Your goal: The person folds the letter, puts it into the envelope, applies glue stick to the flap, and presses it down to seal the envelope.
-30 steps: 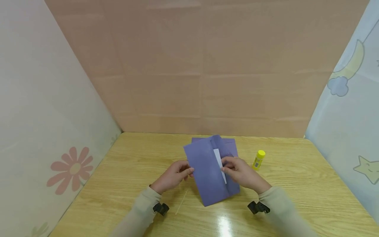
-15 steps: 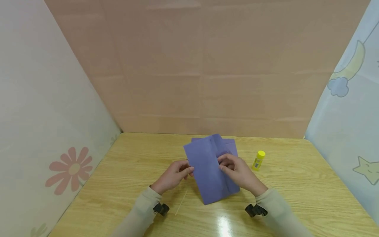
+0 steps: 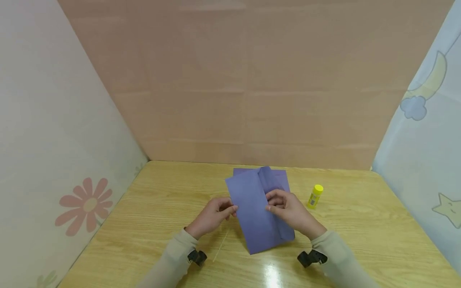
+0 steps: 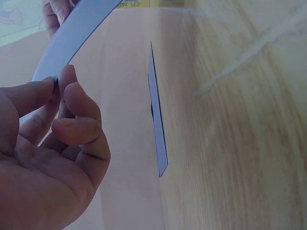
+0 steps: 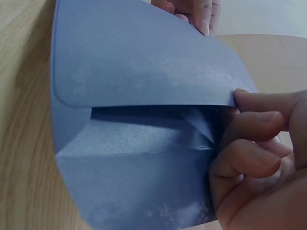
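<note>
A purple envelope (image 3: 250, 212) is held up at a tilt over the table in the head view, its flap folded back on the right. My left hand (image 3: 214, 216) pinches its left edge between thumb and fingers. At the mouth, my right hand (image 3: 292, 211) grips the front panel's edge. The right wrist view looks into the gaping opening of the envelope (image 5: 144, 62), with the right thumb (image 5: 259, 101) on the panel and the other fingers curled at the mouth. Whatever lies deeper inside is mostly hidden.
Behind the held envelope, a second purple envelope (image 3: 282, 178) lies on the wooden table (image 3: 173, 184). A yellow glue stick (image 3: 315, 196) stands to the right. A thin pale line (image 3: 220, 249) marks the tabletop near the left wrist. Paper-covered walls enclose three sides.
White paper that showed at the envelope's mouth a second ago has gone inside, out of sight. My right hand has shifted slightly left onto the panel's edge. The left hand keeps its hold.
</note>
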Demonstrator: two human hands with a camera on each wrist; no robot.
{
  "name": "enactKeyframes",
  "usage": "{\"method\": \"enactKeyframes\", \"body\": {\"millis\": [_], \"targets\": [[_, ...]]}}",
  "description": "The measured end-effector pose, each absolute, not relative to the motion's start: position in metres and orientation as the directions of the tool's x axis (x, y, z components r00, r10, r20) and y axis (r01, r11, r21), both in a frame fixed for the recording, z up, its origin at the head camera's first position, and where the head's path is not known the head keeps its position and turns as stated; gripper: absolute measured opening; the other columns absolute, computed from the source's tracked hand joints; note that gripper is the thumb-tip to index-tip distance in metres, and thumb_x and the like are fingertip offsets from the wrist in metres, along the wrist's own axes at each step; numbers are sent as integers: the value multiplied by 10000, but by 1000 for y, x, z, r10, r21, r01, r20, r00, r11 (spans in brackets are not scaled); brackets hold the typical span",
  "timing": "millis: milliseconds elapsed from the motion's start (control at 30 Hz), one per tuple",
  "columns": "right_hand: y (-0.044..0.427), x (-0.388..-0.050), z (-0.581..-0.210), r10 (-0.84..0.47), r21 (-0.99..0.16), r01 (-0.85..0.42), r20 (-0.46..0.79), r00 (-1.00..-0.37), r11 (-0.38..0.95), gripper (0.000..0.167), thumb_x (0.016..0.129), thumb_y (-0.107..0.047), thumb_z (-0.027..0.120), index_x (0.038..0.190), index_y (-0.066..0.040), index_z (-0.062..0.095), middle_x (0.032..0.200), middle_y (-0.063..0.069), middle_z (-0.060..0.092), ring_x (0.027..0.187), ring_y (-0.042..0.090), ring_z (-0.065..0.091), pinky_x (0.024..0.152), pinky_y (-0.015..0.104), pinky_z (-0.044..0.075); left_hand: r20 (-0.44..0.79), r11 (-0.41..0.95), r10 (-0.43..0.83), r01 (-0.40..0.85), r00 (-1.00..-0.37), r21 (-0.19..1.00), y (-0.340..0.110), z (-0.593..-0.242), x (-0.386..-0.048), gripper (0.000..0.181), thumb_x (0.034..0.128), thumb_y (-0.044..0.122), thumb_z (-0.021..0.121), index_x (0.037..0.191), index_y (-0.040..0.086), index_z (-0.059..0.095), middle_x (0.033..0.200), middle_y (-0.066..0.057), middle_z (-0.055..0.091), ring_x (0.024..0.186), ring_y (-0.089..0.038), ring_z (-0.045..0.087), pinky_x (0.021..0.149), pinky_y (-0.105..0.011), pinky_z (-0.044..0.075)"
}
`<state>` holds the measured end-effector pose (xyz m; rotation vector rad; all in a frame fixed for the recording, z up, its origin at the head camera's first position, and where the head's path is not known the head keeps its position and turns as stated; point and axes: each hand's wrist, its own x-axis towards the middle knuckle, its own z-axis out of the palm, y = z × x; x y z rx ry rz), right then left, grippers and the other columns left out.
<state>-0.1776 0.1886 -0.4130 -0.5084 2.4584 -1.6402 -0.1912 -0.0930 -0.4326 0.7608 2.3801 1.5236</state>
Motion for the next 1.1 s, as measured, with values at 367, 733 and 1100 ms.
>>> {"method": "enactKeyframes", "body": {"millis": [367,733,1100], "targets": [[182,-181,-424,-308,-866,-280,156,-939,414,235,964,-31,628,1189,35,608,957,99,667,857,144,625,752,281,531,63,306,523,256,-850,917,-88,-443,-189,204,1026,230,585,940,81,696,953,-196,699,853,-412,628,730,-427,543],[180,-179,-431,-232,-753,-278,170,-958,596,279,963,-31,620,1229,-101,672,1065,77,680,908,177,620,710,303,512,-5,283,510,163,-860,945,-96,-441,-188,360,1062,332,490,1009,32,681,977,-226,651,824,-427,580,562,-247,409],[181,-179,-438,-236,-676,-359,271,-933,644,264,892,-19,696,1139,-110,723,1027,49,678,619,53,481,555,244,444,0,346,505,203,-863,916,-106,-443,-188,409,1036,250,561,708,48,425,678,-23,398,683,-254,490,645,-283,429]]}}
